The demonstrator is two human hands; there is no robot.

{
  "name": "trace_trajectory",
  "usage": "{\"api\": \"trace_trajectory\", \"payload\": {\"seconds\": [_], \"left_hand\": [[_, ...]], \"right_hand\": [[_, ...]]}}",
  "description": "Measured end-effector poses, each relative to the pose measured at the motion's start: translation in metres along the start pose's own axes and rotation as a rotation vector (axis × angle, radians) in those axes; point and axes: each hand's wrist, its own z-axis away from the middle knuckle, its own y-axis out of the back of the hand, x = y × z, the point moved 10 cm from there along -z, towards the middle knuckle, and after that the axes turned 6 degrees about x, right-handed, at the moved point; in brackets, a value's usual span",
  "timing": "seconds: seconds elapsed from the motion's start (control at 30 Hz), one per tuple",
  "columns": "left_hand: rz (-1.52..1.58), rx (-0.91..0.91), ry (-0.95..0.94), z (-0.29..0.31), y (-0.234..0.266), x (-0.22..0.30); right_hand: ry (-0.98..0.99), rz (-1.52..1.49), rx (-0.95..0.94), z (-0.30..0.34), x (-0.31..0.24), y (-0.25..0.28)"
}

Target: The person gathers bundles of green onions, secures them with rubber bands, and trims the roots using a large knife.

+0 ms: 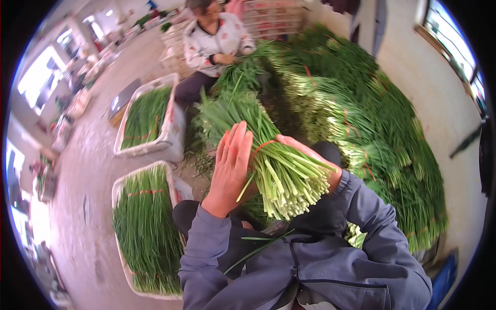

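Observation:
A thick bundle of green chives is in front of my chest, pale cut stems toward me and dark leaves pointing away. An orange-red tie goes around its middle. My right hand grips the bundle from the right side; the stems hide much of that palm. Against the left side, close to the tie, my left hand lies with its fingers stretched out and pressed flat. A few loose green leaves lie across my lap.
Two white crates with tied chives stand at left. Stacked chive bundles form a large heap along the right wall. Opposite me, a seated person in a patterned white jacket handles greens. Leaf scraps litter the floor between us.

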Motion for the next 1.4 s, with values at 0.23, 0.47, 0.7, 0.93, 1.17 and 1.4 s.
{"api": "trace_trajectory", "payload": {"seconds": [0.23,0.47,0.7,0.93,1.17,1.4], "left_hand": [[0.010,-0.166,0.307,0.084,0.028,-0.061],[0.064,0.294,0.849,0.124,0.111,-0.122],[0.135,-0.285,0.280,0.073,-0.020,-0.069],[0.519,-0.078,0.530,0.110,-0.057,-0.108],[0.925,0.228,1.086,0.158,-0.084,-0.171],[0.732,0.416,1.199,0.199,-0.081,-0.225]], "right_hand": [[-0.192,0.076,0.064,-0.064,0.035,-0.004],[-0.297,0.091,-0.142,-0.093,0.044,0.018],[-0.210,0.186,-0.277,-0.107,0.058,0.045],[-0.046,0.478,-0.197,-0.135,0.045,0.081],[0.369,0.797,-0.131,-0.149,0.006,0.082],[0.665,1.110,-0.147,-0.219,0.048,0.022]]}}
